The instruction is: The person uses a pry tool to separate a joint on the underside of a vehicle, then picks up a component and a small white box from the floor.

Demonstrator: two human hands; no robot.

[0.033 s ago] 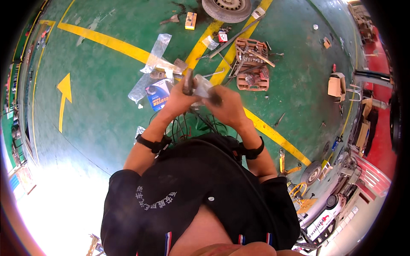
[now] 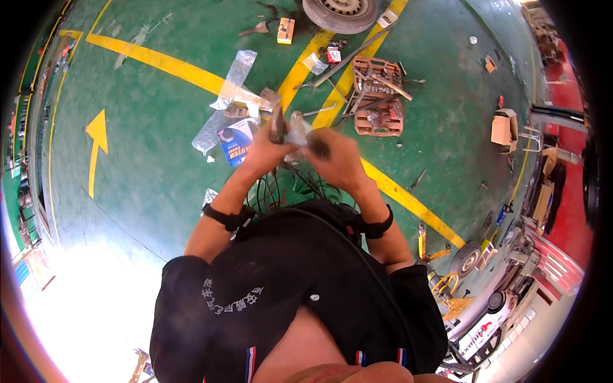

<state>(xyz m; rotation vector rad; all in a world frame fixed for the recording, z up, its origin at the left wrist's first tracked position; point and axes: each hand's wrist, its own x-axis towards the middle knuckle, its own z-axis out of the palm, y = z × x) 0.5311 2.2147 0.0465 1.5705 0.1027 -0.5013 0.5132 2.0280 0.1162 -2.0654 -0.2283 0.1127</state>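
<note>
My left hand (image 2: pixel 260 150) is closed round a dark, rusty-looking metal piece (image 2: pixel 277 125), which points away from me. My right hand (image 2: pixel 340 158) has its fingers curled on a clear plastic bag (image 2: pixel 298 133) with something pale in it. The hands almost meet in front of my chest, and the bag fills the gap between them. A dark blurred patch lies at my right fingertips; whether it is grime or a part, I cannot make out. Left of my left hand, a blue and white box (image 2: pixel 237 142) lies on the floor beside clear plastic wrapping (image 2: pixel 235 80).
An open brown tool case (image 2: pixel 378 124) with sockets and a hammer (image 2: pixel 391 87) lies ahead to the right. A long bar (image 2: pixel 355 54) reaches toward a wheel (image 2: pixel 340 14) at the far edge. Cardboard boxes (image 2: pixel 504 128) and another wheel (image 2: pixel 466 258) are at the right.
The metal piece in my left hand has tipped slightly left. The bag has shifted a little, and my right hand has moved slightly left.
</note>
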